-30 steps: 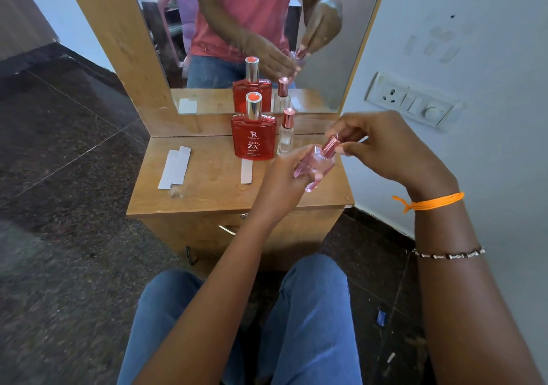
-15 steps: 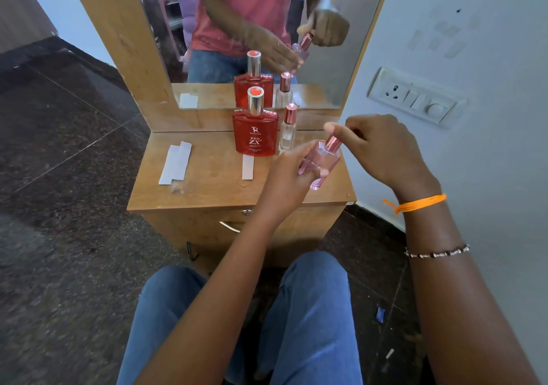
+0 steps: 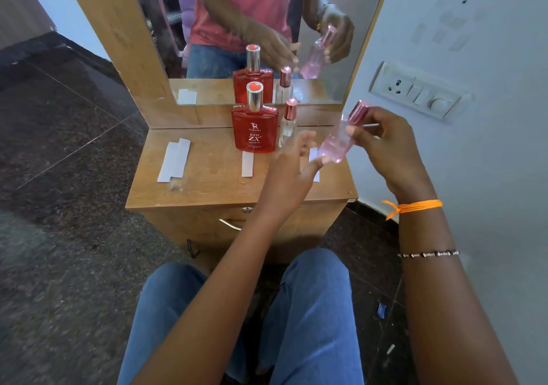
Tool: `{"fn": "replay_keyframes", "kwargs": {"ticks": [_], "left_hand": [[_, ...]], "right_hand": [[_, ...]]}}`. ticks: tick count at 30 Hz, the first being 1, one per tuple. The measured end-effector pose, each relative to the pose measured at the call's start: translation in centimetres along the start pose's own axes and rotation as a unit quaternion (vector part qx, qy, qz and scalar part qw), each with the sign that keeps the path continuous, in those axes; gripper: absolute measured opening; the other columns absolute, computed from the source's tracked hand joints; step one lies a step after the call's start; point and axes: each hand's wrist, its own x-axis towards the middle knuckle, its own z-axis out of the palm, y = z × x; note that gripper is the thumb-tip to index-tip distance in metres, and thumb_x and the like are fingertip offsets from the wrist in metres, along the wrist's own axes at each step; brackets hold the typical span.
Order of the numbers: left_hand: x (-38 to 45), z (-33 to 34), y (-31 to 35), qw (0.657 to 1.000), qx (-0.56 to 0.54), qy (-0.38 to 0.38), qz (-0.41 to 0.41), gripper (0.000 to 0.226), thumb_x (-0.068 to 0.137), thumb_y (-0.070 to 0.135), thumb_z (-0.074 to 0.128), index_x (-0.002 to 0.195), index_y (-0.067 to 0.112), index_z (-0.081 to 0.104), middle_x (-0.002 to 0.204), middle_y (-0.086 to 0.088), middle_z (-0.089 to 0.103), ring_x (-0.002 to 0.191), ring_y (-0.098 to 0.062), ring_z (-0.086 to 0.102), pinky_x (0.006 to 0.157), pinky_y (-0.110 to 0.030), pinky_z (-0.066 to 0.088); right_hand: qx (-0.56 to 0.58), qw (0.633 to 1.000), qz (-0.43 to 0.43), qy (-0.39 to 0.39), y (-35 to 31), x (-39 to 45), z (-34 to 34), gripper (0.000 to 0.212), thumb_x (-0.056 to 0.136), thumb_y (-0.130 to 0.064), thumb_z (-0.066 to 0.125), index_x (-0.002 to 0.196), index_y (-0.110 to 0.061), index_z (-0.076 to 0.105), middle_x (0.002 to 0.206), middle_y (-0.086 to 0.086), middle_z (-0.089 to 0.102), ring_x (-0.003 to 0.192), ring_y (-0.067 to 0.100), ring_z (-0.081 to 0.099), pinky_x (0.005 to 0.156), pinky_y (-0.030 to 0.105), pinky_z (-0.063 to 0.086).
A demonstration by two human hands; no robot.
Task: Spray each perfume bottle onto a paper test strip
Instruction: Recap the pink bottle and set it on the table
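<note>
My right hand grips a small pink perfume bottle with a rose-gold cap, tilted, above the right side of the wooden dresser top. My left hand is just left of the bottle, fingers spread, one fingertip near its base. A red flat bottle and a thin clear bottle stand upright at the back. One paper strip lies in front of the red bottle. Another strip lies partly hidden under my left hand.
A small stack of paper strips lies on the left of the dresser top. A mirror rises behind the bottles. A wall with a switch panel is close on the right. My knees are below the dresser's drawer.
The pink bottle passed from my left hand into my right and moved right and up. My left hand let go and its fingers spread.
</note>
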Motion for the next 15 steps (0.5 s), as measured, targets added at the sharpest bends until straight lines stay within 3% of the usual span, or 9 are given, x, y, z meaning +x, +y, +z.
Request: {"fn": "replay_keyframes", "kwargs": {"ticks": [2, 3, 6, 9, 12, 15], "left_hand": [[-1.1, 0.6, -1.0, 0.996, 0.084, 0.006, 0.008, 0.032, 0.092, 0.019, 0.055, 0.124, 0.013, 0.053, 0.123, -0.004, 0.059, 0.112, -0.016, 0.054, 0.091, -0.025, 0.042], [-1.5, 0.9, -1.5, 0.992, 0.129, 0.000, 0.015, 0.031, 0.093, 0.017, 0.052, 0.125, 0.014, 0.054, 0.126, -0.004, 0.058, 0.117, -0.018, 0.051, 0.095, -0.026, 0.039], [-2.0, 1.8, -2.7, 0.972, 0.227, -0.033, 0.052, 0.034, 0.094, 0.015, 0.049, 0.128, 0.015, 0.055, 0.136, -0.002, 0.052, 0.131, -0.020, 0.039, 0.112, -0.036, 0.027], [-2.2, 2.4, -3.3, 0.958, 0.277, -0.056, 0.054, 0.035, 0.096, 0.020, 0.044, 0.130, 0.017, 0.052, 0.140, 0.000, 0.049, 0.140, -0.025, 0.026, 0.116, -0.046, 0.011], [-2.3, 2.6, -3.4, 0.954, 0.290, -0.058, 0.051, 0.036, 0.096, 0.022, 0.044, 0.131, 0.017, 0.050, 0.142, 0.000, 0.047, 0.141, -0.026, 0.023, 0.117, -0.049, 0.008], [-1.7, 2.4, -3.9, 0.956, 0.286, -0.049, 0.038, 0.036, 0.096, 0.024, 0.043, 0.131, 0.018, 0.051, 0.142, 0.002, 0.046, 0.141, -0.024, 0.023, 0.118, -0.048, 0.008]], "right_hand": [[-0.059, 0.997, -0.021, 0.046, 0.0, 0.5, 0.2, 0.014, 0.083, -0.008, 0.064, 0.097, -0.007, 0.064, 0.099, 0.008, 0.065, 0.088, 0.018, 0.059, 0.070, -0.001, 0.039], [-0.069, 0.996, -0.026, 0.054, 0.1, 0.8, 0.4, 0.016, 0.083, -0.006, 0.064, 0.099, -0.003, 0.063, 0.100, 0.009, 0.063, 0.088, 0.017, 0.058, 0.065, -0.002, 0.037], [-0.069, 0.995, -0.054, 0.045, 0.3, 1.4, 1.5, 0.018, 0.082, -0.004, 0.064, 0.099, 0.001, 0.062, 0.101, 0.013, 0.064, 0.089, 0.018, 0.058, 0.068, 0.001, 0.038], [-0.074, 0.994, -0.076, 0.006, 0.3, 1.7, 2.8, 0.019, 0.079, -0.003, 0.065, 0.098, -0.001, 0.064, 0.097, 0.007, 0.063, 0.085, 0.015, 0.056, 0.069, 0.003, 0.039], [-0.088, 0.992, -0.095, -0.011, 0.6, 1.7, 3.8, 0.021, 0.077, 0.000, 0.064, 0.098, -0.001, 0.065, 0.096, 0.005, 0.062, 0.084, 0.016, 0.056, 0.071, 0.003, 0.038], [-0.098, 0.990, -0.100, -0.012, 1.3, 2.3, 5.1, 0.020, 0.076, 0.001, 0.062, 0.096, -0.002, 0.065, 0.098, 0.013, 0.064, 0.086, 0.023, 0.058, 0.076, 0.018, 0.044]]}}
